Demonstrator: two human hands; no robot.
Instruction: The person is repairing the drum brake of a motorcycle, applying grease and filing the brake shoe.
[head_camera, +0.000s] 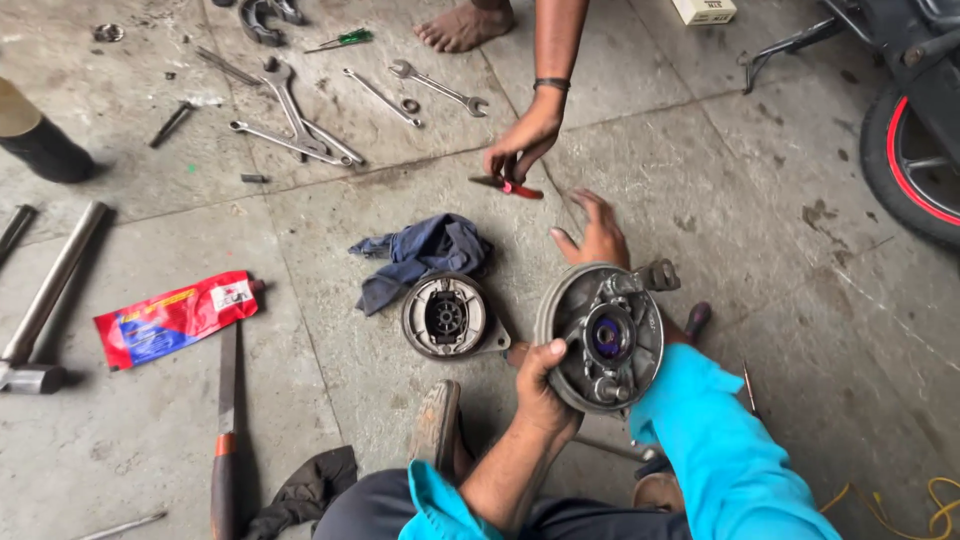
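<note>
My left hand (540, 385) grips the rim of the round brake plate (600, 335), tilting it so its inside faces me. My right hand (598, 232) is spread open behind it, toward another person's hand (522, 143) holding red pliers (508, 185) above the floor (760, 230).

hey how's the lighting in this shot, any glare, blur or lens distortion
Head view: soft, even daylight, faint shadows; mild sheen on the red tube and wrenches; slight wide-angle bending at edges; left hand and brake plate sharp, the other person's hand slightly soft.
</note>
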